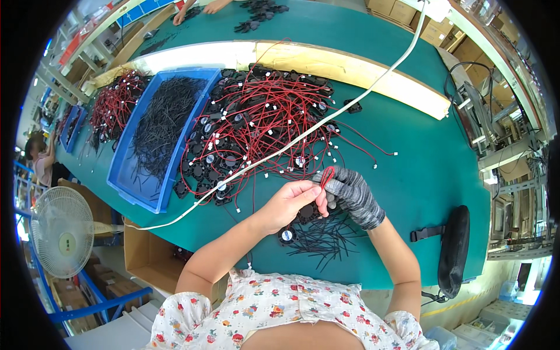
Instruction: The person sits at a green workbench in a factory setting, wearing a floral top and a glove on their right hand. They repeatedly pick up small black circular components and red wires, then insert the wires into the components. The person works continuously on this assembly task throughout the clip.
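My left hand (291, 201), bare, is closed with its fingertips pinching a folded loop of red wire (328, 175). From the other side my right hand (354, 198), in a grey knitted glove, is closed on the same wire. Just below the hands lies a small black cooling fan (307, 214), partly hidden by my fingers; whether the wire belongs to it I cannot tell. Beside it on the green table is a loose bunch of thin black strips (326, 240). Another small fan with a white round label (287, 235) lies left of the strips.
Beyond my hands spreads a big heap of black fans with red wires (262, 116). A blue tray (123, 175) of black strips stands left of it. A white cable (315, 128) crosses above the table. A black pouch (455, 251) lies right. Another person's hands (216, 6) are far off.
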Tool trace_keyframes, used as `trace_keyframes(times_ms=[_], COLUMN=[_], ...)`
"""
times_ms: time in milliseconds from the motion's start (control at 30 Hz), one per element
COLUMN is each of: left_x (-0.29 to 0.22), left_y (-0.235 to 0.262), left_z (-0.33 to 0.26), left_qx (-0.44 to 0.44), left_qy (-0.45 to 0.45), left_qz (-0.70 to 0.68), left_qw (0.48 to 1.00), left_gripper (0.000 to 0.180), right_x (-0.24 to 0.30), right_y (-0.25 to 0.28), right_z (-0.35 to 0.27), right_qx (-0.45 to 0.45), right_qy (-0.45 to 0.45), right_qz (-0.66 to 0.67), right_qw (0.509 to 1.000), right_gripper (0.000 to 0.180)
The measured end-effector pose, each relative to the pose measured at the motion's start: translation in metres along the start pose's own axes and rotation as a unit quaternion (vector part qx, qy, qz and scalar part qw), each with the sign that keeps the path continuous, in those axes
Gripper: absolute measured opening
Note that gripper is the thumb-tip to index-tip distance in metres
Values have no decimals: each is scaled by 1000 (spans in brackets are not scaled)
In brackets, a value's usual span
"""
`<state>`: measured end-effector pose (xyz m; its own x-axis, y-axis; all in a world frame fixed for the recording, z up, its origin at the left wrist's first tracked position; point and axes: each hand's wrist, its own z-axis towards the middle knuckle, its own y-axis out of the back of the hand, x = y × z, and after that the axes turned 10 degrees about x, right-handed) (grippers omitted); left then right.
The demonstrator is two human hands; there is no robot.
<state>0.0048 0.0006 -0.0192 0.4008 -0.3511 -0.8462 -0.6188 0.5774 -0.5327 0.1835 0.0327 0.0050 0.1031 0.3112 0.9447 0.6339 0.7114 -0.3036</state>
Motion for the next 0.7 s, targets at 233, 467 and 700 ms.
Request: trace_keyframes(times_ms=[233,467,700], left_x=[-1,2,2], left_y=[-1,4,0], left_z=[0,1,1], left_qx=[-22,3,4], left_qy=[-6,-19,0], left_qz=[24,30,27], left_qw=[999,999,1000], left_gripper=[29,28,28], right_x=[0,16,8], right_y=[6,5,5], right_z=[1,-2,-2], right_qx=[35,-92,-13], right_qy=[21,-96,-61], right_qz=[-28,-250,-113], right_qw=[999,959,992], right_gripper=[28,17,29])
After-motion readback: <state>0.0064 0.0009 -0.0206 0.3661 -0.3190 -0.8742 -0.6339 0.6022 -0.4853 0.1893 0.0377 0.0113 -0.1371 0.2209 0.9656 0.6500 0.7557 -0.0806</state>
